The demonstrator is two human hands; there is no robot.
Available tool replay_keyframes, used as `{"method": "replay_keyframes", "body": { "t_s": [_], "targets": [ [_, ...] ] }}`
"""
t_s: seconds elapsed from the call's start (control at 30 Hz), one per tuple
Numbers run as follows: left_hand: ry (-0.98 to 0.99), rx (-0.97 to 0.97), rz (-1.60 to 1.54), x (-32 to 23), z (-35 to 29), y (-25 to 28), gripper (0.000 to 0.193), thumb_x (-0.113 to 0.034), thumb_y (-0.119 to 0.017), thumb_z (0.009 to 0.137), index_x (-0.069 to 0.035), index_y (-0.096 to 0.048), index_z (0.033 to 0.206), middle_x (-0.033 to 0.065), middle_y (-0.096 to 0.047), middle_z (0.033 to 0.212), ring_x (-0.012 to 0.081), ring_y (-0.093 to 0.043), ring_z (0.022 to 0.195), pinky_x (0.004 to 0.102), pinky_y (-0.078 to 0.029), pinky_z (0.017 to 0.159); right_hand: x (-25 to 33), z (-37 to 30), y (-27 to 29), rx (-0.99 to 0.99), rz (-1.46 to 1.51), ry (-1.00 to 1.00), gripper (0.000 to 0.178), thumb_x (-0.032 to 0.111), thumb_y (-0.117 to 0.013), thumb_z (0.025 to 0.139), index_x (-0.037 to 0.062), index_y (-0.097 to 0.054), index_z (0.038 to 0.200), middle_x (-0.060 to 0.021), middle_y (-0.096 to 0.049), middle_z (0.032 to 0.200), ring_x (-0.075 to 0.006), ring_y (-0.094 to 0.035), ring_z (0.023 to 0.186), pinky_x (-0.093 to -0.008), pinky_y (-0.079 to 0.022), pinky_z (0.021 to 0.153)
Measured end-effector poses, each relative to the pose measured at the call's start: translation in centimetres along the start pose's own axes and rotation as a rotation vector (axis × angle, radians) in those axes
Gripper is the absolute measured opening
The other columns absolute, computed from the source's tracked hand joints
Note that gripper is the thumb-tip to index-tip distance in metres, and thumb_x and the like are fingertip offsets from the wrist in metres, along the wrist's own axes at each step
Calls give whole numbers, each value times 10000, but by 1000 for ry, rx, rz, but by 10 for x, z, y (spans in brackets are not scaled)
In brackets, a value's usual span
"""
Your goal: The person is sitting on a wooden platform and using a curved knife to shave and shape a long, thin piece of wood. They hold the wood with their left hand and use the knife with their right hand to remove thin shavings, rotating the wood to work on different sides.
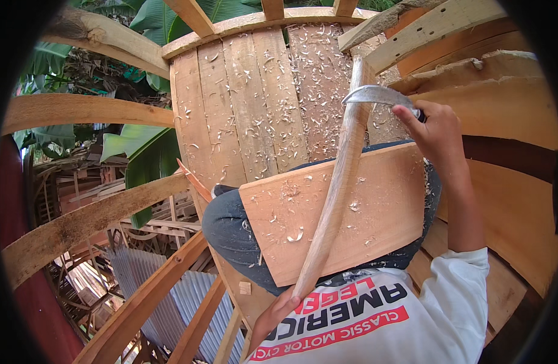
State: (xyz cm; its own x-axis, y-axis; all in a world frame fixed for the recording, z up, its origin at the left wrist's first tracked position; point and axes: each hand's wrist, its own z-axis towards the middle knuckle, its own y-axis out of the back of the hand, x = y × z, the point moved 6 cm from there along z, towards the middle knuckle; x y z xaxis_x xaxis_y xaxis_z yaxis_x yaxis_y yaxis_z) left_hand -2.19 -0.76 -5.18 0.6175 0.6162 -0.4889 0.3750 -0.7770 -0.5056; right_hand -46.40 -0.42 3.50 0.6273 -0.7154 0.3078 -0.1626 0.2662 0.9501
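My right hand (435,130) is closed around the dark handle of a curved knife (379,94). Its sickle-like metal blade lies across the upper part of a long, slightly bent wooden stick (338,188). The stick's near end is gripped by my left hand (277,312), close to my shirt; its far end points away from me. Beneath the stick, a flat wooden board (385,206) rests on my lap, with pale curled shavings scattered on it.
Many shavings cover the plank floor (248,103) ahead. Wooden rails (97,112) run along the left and far sides. Large wooden slabs (503,115) stand at the right. Corrugated metal sheets (151,297) and stacked timber lie below the left rails; green leaves (148,164) hang beyond.
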Motion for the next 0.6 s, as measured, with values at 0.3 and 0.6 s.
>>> {"method": "replay_keyframes", "body": {
  "t_s": [0.3, 0.6],
  "targets": [
    [-23, -36, -13, -10, -6, -10, 643, -468, -425, 946, 52, -380, 1320, 153, -515, 1223, 194, -476, 1110, 286, -339, 973, 62, -111, -27, 337, 125, 375, 658, 665, -609, 726, 27, -633, 570, -130, -550, 488, -291, -574, 445, -369, -447, 451],
    [104, -194, -138, -22, -16, -26, 609, -468, -426, 944, 47, -421, 1268, 152, -530, 1172, 185, -510, 1063, 281, -387, 925, 69, -116, -24, 329, 78, 390, 699, 709, -565, 722, 43, -616, 515, -128, -527, 444, -282, -565, 412, -360, -439, 420]
  ]
}}
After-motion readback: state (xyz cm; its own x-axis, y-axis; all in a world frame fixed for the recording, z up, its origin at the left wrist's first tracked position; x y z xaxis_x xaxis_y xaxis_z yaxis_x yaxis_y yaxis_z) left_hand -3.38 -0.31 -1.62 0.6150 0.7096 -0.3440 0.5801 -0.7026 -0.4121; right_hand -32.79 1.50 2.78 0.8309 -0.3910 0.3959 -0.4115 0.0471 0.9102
